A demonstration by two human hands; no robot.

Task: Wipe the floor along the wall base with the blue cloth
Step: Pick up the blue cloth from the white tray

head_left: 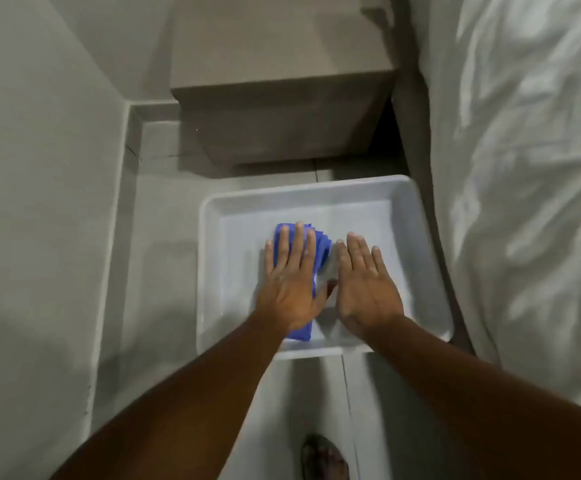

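Observation:
A folded blue cloth [322,249] lies in a white plastic tray [417,216] on the grey tiled floor. My left hand [291,275] rests flat on top of the cloth, fingers straight and together, covering most of it. My right hand [365,282] hovers flat just right of the cloth, over the tray, palm down with nothing in it. The wall base [122,216] runs along the left, with a strip of floor [157,258] between it and the tray.
A grey bedside cabinet [282,98] stands beyond the tray against the far wall. A bed with white crumpled bedding [524,168] fills the right side. My foot [323,459] stands on the floor below the tray.

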